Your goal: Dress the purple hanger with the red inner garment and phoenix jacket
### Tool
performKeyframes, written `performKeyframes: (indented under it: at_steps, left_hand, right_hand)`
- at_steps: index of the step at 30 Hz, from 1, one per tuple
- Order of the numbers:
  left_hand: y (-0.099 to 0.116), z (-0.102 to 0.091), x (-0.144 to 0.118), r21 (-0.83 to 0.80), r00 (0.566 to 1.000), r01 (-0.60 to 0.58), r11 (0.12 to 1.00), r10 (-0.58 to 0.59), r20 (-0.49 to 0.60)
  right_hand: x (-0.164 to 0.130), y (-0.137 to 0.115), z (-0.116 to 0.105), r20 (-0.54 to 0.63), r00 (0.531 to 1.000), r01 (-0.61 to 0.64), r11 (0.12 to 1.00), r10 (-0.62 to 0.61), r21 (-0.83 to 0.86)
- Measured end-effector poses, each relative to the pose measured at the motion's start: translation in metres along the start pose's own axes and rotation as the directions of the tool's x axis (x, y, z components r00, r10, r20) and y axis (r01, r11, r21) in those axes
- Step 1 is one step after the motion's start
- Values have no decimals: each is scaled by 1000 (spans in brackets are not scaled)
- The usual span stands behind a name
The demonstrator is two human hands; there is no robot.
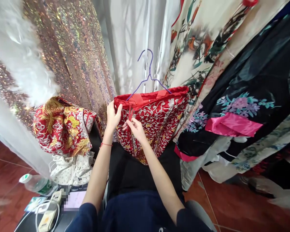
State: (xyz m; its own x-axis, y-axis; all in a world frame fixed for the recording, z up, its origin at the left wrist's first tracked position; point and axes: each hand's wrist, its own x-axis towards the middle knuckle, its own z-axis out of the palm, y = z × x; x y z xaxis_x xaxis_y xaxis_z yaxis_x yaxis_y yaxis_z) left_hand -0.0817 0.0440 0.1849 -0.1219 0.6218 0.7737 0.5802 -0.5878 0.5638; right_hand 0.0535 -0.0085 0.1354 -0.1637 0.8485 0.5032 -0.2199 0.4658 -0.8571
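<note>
The hanger (148,75) bar sits hidden inside the red skirt (154,119), and a blurred patch (71,199) covers something bottom left.

Both forearms outstretched, left hand (113,116) fingers curled upward, right hand (134,127) pinching, thumbs nearly meeting.

light: bright, even daylight | glare: sequins | edges: wide-angle warp, soft corners

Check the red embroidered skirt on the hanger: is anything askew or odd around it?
The red embroidered skirt hangs level on the purple hanger. The left hand grips its waistband edge; the right hand pinches a red tie. The only oddity is a matching red garment bunched in a heap at left.
</note>
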Motion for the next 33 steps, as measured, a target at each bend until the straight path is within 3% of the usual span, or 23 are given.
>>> performKeyframes:
  at_steps: [3,6,9,12,16,22,27,29,33]
  left_hand:
    - [8,-10,-14,5,1000,2,1000,-1,-21]
    - [24,-26,-53,-96,994,111,989,-108,33]
    - [41,-31,-104,-282,943,324,903,-285,169]
    - [50,-19,-138,-446,889,455,771,-361,282]
    - [55,-1,-142,-488,855,518,703,-434,283]
    - [56,5,-140,-549,823,548,631,-526,215]
    - [41,7,-145,-558,832,492,668,-550,76]
    - [39,6,-146,-560,824,514,650,-556,111]
    - [45,4,-144,-584,794,579,569,-557,245]
  right_hand:
    - [-15,0,2,-12,998,-60,996,61,66]
    - [-29,-4,-2,-82,992,-92,991,100,97]
    - [-40,-6,-5,-116,987,-101,990,112,102]
    - [-52,-9,-3,-122,987,-97,994,102,51]
    - [-63,-16,-1,-71,993,-100,992,95,-76]
    - [-76,-21,-14,-7,992,-118,926,124,-359]
    - [-82,-24,-25,-69,985,-173,930,159,-326]
    - [-82,-24,-28,-63,991,-133,945,120,-300]
    - [-80,-18,-30,73,995,-47,976,64,-211]
